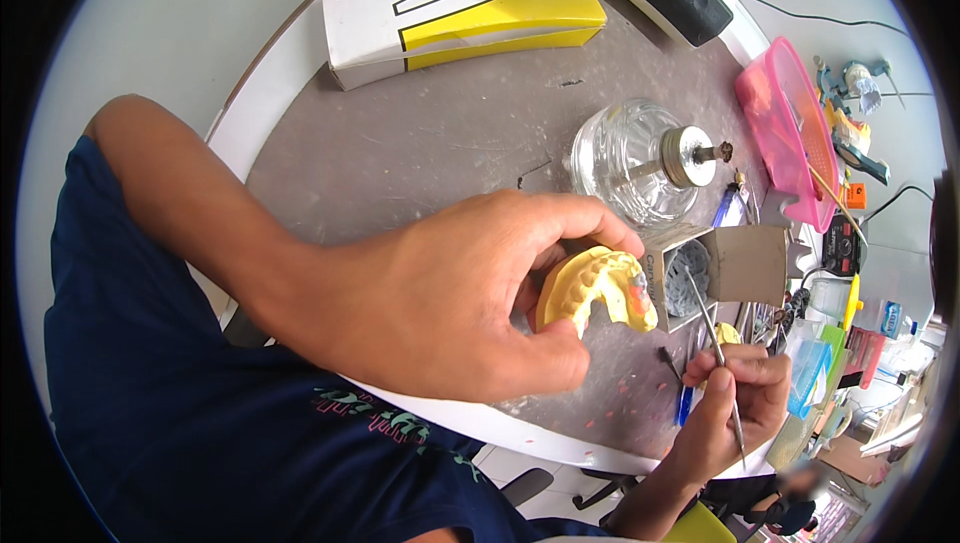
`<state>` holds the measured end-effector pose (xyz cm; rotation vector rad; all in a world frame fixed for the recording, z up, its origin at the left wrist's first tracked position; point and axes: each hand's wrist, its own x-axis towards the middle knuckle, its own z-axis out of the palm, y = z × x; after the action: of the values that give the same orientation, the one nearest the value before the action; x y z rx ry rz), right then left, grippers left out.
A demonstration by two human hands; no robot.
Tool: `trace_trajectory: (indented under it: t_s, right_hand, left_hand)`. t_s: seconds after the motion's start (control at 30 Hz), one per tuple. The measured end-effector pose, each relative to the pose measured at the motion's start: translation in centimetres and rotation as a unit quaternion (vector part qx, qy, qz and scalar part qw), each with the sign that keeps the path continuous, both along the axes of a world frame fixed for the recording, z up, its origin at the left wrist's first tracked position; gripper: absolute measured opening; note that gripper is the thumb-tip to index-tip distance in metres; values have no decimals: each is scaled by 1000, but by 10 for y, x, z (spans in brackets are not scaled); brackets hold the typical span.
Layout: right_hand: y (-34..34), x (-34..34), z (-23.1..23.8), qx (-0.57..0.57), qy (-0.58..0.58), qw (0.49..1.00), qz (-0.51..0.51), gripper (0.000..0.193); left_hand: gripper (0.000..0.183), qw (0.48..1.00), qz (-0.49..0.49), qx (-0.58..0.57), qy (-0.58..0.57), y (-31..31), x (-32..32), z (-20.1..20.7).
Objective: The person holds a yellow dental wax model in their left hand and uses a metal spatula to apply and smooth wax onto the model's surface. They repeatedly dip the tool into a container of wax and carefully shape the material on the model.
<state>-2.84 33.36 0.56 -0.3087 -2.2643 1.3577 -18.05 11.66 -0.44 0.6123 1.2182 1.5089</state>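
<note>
L fingers (582, 215) pt-hiding yellow cast (576, 289), white box (455, 18) cut off

Pale tiled floor (503, 463) lies beneath a white-edged, brownish-grey table (420, 148).

Premises present as a dental lab: toothed cast (588, 271), slim metal tool (713, 335), glass lamp (632, 165) at one bench (420, 148); articulators (866, 165) with further models (862, 80) noted beyond the pink basket (819, 145)
</note>
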Motion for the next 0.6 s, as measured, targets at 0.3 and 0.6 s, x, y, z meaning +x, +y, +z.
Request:
trace_trajectory:
  t_s: [0.3,0.6]
  right_hand:
    - [-10,12,-20,96,81,987,100,22]
    - [-11,5,-21,139,107,972,156,20]
  left_hand:
    - [55,998,9,4,-54,0,1,-3]
    - [53,998,10,4,-58,1,1,-3]
